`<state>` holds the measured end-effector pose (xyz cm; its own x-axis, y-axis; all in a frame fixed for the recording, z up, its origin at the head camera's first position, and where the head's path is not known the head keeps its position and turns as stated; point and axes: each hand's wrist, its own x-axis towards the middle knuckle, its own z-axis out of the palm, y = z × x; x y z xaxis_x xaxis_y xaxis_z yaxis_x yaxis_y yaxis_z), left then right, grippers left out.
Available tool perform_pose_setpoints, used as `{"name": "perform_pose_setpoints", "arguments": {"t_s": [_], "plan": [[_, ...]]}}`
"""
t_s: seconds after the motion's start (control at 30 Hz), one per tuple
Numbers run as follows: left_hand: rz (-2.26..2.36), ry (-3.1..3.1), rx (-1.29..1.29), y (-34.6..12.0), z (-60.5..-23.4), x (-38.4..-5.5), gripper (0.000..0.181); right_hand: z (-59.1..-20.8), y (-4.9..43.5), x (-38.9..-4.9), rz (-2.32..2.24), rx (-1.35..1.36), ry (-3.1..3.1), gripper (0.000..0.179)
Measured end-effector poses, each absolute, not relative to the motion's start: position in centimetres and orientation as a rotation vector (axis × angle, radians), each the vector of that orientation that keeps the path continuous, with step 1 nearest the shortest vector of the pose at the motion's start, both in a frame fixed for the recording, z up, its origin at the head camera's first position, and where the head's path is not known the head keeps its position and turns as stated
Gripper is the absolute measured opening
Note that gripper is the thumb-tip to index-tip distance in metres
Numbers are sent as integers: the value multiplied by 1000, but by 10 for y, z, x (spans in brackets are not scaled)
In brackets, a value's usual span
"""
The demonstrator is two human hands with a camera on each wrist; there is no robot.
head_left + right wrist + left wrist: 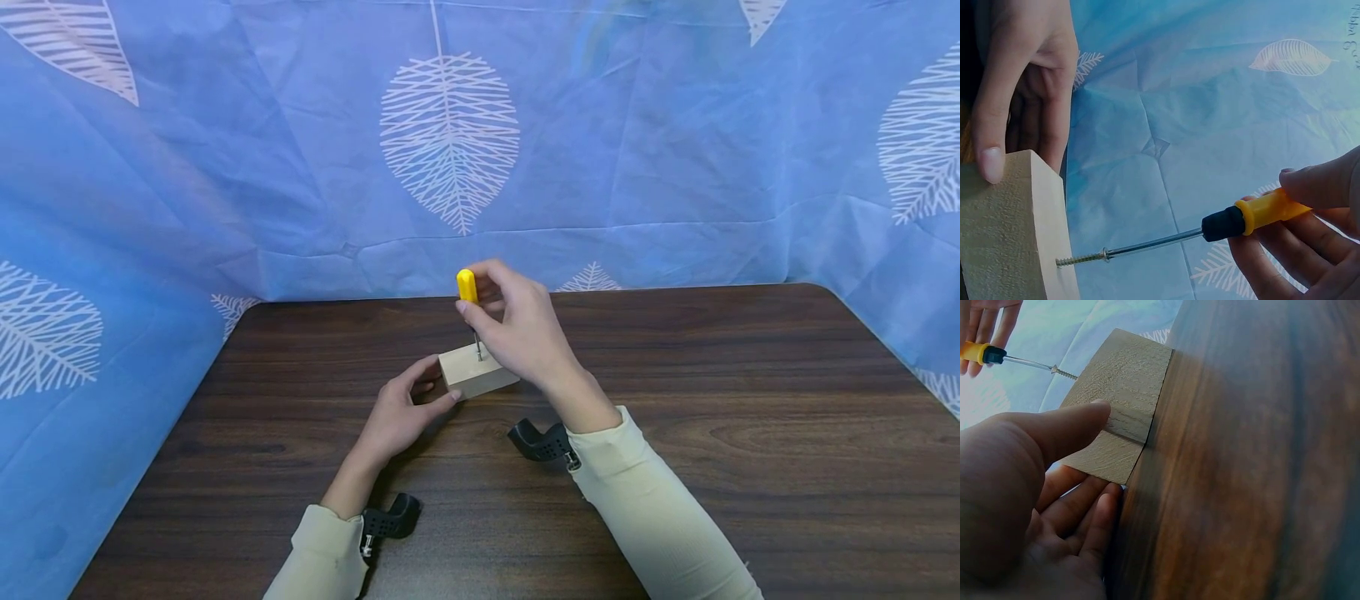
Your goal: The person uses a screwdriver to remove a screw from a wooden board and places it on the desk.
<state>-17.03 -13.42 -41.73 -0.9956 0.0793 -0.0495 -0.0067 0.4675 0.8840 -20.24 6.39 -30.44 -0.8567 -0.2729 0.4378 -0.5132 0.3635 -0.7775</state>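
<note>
A pale wooden block [480,383] lies on the dark wood table. My left hand [399,417] grips its left end, thumb on the near face and fingers behind. A screw [1082,259] stands upright in the block's top face, its tip sunk in and most of its thread showing. My right hand [525,325] holds a screwdriver [1266,211] with a yellow handle and black collar, pinched between thumb and fingers. The screwdriver's metal shaft [1027,363] runs in line with the screw, its tip at the screw head.
The brown table [712,433] spreads out around the block. Behind it hangs a blue cloth [637,150] with white leaf prints. Black wrist mounts [540,440] sit at both sleeve cuffs.
</note>
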Motion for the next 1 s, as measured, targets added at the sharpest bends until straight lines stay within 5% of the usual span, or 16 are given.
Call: {"name": "perform_pose_setpoints", "arguments": {"t_s": [0.53, 1.0], "plan": [[1587, 2630, 100, -134, -418, -170, 67, -304, 63, -201, 1555, 711, -2388, 38], [1600, 2625, 114, -135, -420, -170, 64, -304, 63, -201, 1629, 693, -2427, 26]]}}
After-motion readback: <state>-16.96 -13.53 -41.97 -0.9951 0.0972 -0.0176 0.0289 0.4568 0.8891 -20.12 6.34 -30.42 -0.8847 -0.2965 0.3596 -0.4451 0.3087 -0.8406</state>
